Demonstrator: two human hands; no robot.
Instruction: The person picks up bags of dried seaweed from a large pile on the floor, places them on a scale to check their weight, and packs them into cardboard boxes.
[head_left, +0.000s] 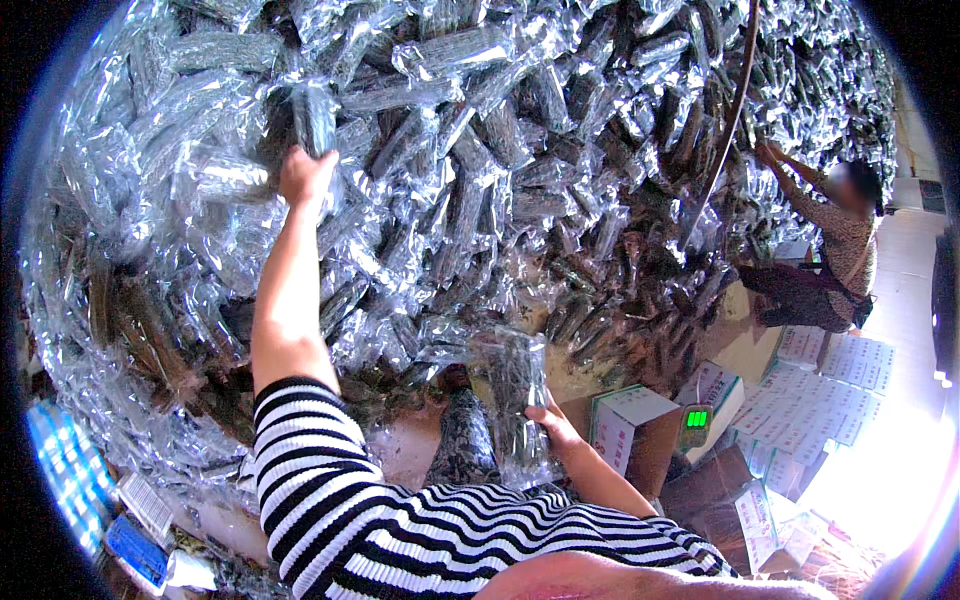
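Note:
A huge heap of clear plastic packets (465, 165) with dark, strand-like contents rises before me. My left hand (306, 176) reaches far up into the heap, its fingers around the lower end of an upright packet (315, 118). Other shiny packets press close on both sides of that hand. Low down near my body, my right hand (556, 429) grips the right side of a plastic packet (517, 401). That packet stands roughly upright in front of my striped shirt; whether it is one or more packed together, I cannot tell.
Cardboard boxes (637, 409) stand at lower right, some open, beside a device with a green display (697, 418). White printed boxes (810, 397) are stacked behind. Another person (847, 225) reaches into the heap at right. A blue tray (136, 551) lies lower left. A thin pole or cord (731, 127) crosses the heap.

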